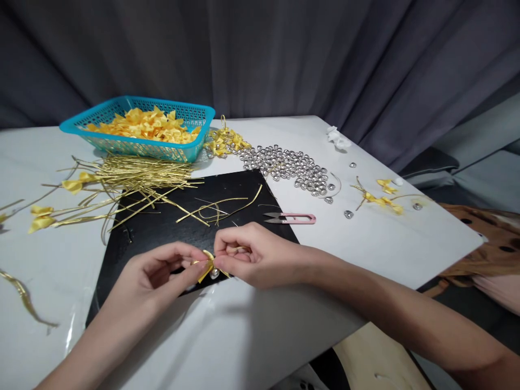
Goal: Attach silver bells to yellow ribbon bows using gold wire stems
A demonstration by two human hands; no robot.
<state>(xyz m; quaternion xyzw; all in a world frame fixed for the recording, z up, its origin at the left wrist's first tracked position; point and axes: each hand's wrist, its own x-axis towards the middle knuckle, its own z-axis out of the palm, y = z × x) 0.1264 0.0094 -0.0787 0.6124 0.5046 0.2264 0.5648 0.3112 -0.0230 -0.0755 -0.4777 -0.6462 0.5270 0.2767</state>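
Over the near edge of a black board [142,233], both hands meet at a small yellow ribbon bow [206,271]. My left hand [166,271] pinches the bow's left side between thumb and fingertips. From the right, my right hand [247,254] grips the bow near its middle, its fingers curled; a bit of gold cord shows in the curl. A silver bead [214,273] sits just below the bow's centre. Loose gold cords [219,208] and what looks like a needle lie on the board beyond the hands. Pink-handled thread snips [290,218] rest at the board's right edge.
A turquoise basket [142,142] of yellow bows stands at the back left, with a bundle of gold cords [138,173] before it. Silver beads [288,168] are heaped at centre back. Finished-looking bow pieces [379,201] and crumpled white tissue [338,138] lie to the right.
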